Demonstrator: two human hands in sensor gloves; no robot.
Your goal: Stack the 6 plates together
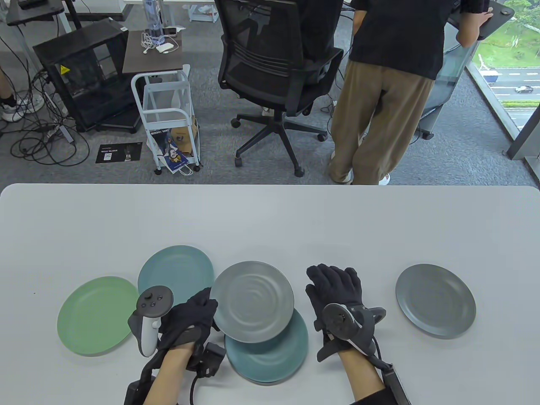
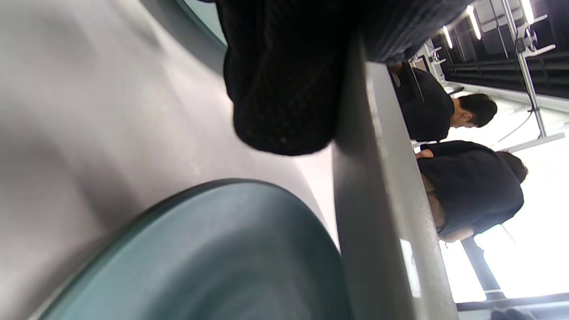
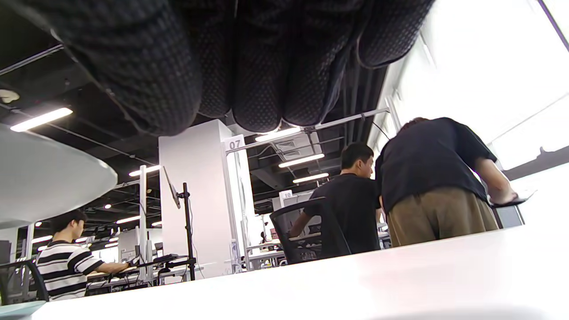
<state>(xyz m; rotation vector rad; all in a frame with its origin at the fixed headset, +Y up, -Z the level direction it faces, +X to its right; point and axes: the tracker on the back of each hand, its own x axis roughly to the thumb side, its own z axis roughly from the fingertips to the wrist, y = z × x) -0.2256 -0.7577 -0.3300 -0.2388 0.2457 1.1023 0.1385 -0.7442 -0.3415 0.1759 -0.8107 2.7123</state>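
My left hand [image 1: 207, 311] grips the left rim of a grey plate [image 1: 252, 301] and holds it tilted above a dark teal plate [image 1: 270, 356] near the table's front edge. In the left wrist view my fingers [image 2: 280, 89] pinch the grey plate's rim [image 2: 378, 200] over the teal plate [image 2: 213, 253]. My right hand [image 1: 333, 280] lies flat and empty on the table, just right of the grey plate. A green plate [image 1: 99, 314] and a light teal plate [image 1: 175, 270] lie at the left. A dark grey plate [image 1: 435, 306] lies at the right.
The white table [image 1: 270, 219] has bare surface across its far half. Beyond its far edge stand an office chair [image 1: 274, 71] and a person [image 1: 392, 84]. The right wrist view shows my fingers [image 3: 249, 66] and the grey plate's underside [image 3: 44, 178].
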